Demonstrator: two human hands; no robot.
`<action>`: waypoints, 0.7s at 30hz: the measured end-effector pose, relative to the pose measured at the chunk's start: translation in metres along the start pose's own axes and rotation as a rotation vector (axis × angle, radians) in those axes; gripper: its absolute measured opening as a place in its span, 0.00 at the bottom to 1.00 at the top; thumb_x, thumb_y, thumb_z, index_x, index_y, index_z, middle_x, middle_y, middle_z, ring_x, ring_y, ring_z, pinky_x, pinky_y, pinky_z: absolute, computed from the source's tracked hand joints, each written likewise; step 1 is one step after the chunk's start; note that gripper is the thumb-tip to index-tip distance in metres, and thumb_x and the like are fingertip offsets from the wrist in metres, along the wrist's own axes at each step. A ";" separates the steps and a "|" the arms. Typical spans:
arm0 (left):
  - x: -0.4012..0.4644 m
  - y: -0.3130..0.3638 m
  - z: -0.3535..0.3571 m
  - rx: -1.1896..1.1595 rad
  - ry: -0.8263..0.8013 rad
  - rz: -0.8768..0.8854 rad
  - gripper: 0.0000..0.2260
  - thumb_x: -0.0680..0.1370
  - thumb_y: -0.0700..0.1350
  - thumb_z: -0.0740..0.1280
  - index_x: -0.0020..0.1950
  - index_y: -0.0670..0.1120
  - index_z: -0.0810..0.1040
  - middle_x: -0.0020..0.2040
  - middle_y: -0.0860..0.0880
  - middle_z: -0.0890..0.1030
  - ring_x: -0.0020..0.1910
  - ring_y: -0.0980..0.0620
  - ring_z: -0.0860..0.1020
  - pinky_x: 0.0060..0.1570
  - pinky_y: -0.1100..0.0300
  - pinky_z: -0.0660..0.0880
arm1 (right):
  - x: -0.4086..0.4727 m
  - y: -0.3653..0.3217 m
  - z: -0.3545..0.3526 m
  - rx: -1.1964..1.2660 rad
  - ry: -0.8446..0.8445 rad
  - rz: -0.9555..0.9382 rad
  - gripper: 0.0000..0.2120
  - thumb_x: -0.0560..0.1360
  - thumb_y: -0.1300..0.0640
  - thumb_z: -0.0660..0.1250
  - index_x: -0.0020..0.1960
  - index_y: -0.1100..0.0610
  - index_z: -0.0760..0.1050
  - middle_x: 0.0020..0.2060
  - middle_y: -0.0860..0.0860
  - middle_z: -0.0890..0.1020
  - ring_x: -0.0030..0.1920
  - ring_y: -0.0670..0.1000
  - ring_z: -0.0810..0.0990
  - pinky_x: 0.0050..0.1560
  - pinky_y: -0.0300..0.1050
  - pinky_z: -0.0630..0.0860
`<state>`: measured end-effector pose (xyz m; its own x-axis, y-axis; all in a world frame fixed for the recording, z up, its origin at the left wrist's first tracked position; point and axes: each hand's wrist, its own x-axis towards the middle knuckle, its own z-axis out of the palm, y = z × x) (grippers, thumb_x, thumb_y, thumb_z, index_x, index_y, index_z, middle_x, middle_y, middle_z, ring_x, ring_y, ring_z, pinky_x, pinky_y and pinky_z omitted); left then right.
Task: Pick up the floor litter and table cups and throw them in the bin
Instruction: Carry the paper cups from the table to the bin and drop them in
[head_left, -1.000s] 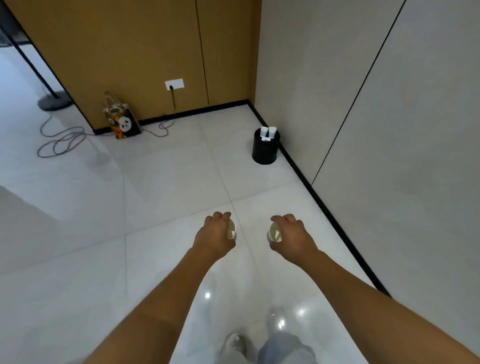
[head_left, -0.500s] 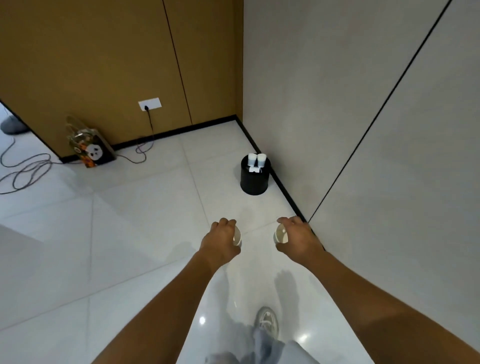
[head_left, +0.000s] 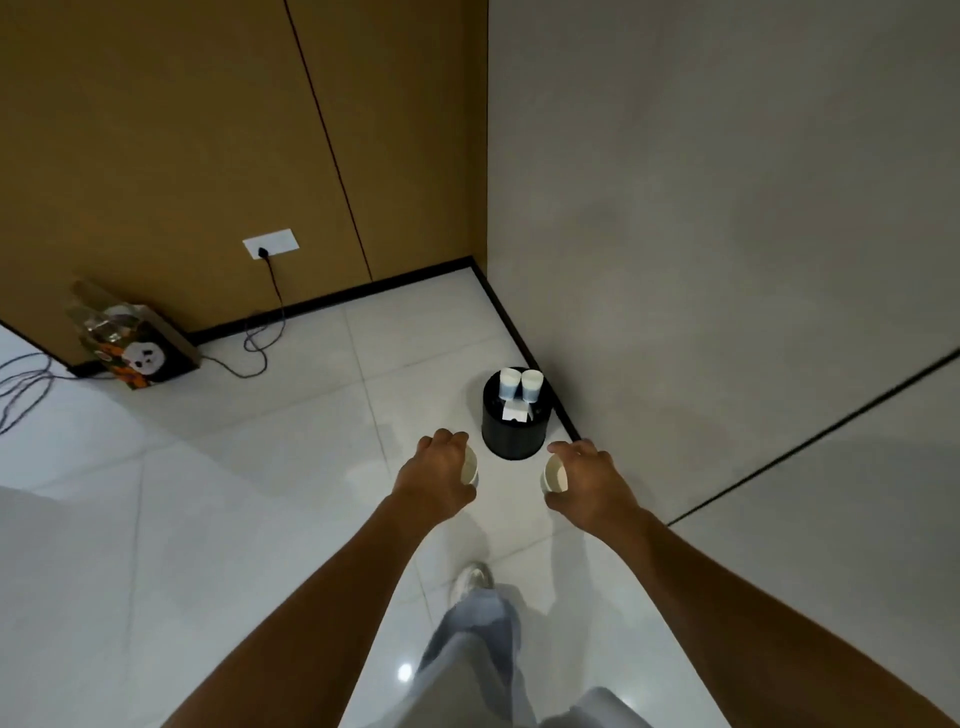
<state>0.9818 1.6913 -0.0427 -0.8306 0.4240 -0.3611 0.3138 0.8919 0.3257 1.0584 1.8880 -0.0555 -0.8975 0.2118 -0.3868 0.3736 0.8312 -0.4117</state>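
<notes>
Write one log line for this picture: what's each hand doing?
left hand: holds cup | right hand: holds second cup | black bin: ahead, already holding cups | phase: carrying to bin

Dim, even indoor light with a muted grey-brown cast. The glossy floor (head_left: 208, 519) carries a small bright ceiling-light glint at lower centre and a pale glare band at the left edge. Soft shadows pool under the black bin (head_left: 514, 431). Wide-angle distortion bends wall lines toward the edges; the trouser leg (head_left: 483, 639) blurs.
</notes>
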 end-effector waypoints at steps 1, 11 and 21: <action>0.023 -0.001 -0.010 0.003 -0.013 0.005 0.31 0.74 0.47 0.69 0.73 0.46 0.61 0.68 0.47 0.67 0.66 0.46 0.66 0.59 0.52 0.73 | 0.020 -0.003 -0.007 0.007 0.005 0.017 0.31 0.72 0.53 0.71 0.72 0.51 0.63 0.66 0.53 0.67 0.63 0.56 0.68 0.60 0.49 0.73; 0.212 0.012 -0.071 0.009 -0.102 0.042 0.30 0.74 0.48 0.70 0.72 0.47 0.63 0.67 0.47 0.68 0.65 0.47 0.67 0.58 0.52 0.74 | 0.188 -0.005 -0.074 0.051 -0.002 0.086 0.31 0.71 0.53 0.71 0.72 0.51 0.64 0.65 0.54 0.69 0.62 0.57 0.69 0.60 0.47 0.71; 0.384 0.041 -0.064 -0.075 -0.152 -0.087 0.27 0.76 0.48 0.68 0.72 0.46 0.63 0.67 0.46 0.68 0.65 0.47 0.68 0.58 0.53 0.72 | 0.367 0.050 -0.119 -0.013 -0.171 0.080 0.30 0.74 0.52 0.69 0.73 0.52 0.61 0.68 0.54 0.66 0.64 0.57 0.68 0.59 0.48 0.72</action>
<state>0.6464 1.8811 -0.1120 -0.7720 0.3698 -0.5169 0.2039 0.9144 0.3496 0.7197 2.0688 -0.1204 -0.8116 0.1876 -0.5533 0.4381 0.8219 -0.3640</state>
